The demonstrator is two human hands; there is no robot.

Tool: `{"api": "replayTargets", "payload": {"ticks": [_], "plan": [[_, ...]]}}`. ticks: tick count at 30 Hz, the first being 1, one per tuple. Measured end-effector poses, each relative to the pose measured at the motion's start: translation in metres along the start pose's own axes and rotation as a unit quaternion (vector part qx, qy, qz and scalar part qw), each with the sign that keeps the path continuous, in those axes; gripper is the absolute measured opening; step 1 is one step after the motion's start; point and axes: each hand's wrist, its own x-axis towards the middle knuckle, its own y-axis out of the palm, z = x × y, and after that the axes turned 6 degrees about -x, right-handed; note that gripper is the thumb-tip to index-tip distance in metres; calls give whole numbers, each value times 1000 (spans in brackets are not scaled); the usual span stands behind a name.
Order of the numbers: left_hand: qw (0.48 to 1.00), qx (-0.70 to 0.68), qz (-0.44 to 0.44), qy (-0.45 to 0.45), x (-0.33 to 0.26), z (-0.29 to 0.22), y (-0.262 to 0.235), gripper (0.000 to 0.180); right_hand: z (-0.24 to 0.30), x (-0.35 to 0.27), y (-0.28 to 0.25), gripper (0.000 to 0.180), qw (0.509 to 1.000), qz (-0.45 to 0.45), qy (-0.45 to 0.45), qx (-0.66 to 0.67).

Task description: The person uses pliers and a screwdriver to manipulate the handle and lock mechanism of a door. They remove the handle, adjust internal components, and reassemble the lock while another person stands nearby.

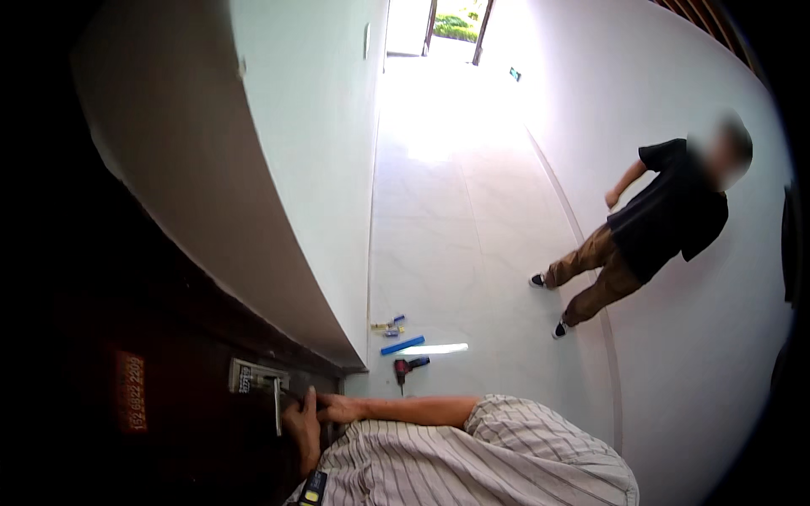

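Door handle [277,408]: mounted on the dark brown door [181,405], immediately beside the fingers of the left hand [304,428]; contact cannot be confirmed. The right hand [339,409] is drawn in close against the left. Whether either grip is clamped on anything cannot be determined. Handle: slim, straight, silvery lever on a pale rectangular plate [260,376] bearing a printed label.

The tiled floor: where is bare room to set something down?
Bare floor lies between the small parts and the doorway, beside the standing person. Crowded: around those parts, the blue bar and drill, and at the door handle near the left hand and right hand.
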Motion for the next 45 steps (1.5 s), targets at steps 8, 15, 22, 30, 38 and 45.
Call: {"api": "replayTargets", "payload": {"ticks": [8,15,22,30,38,45], "plan": [[909,-381,75,-149,-1,8,21,47,-50,43,15,40,968,-153,30,-195],[820,-488,145,-262,1,12,35,57,-61,54,-16,32,993,9,20,-117],[818,-473,158,-288,21,68,54,56,-95,79,4,21,898,-73,-29,-433],[808,-574,71,-111,17,88,84,43,3,23,4,35,929,-155,87,-325],[681,-706,153,-122,21,61,106,50,-14,40,-23,40,833,-68,108,-538],[702,-694,153,-37,30,51,118,53,16,48,-22,34,674,-110,9,-730]]}}
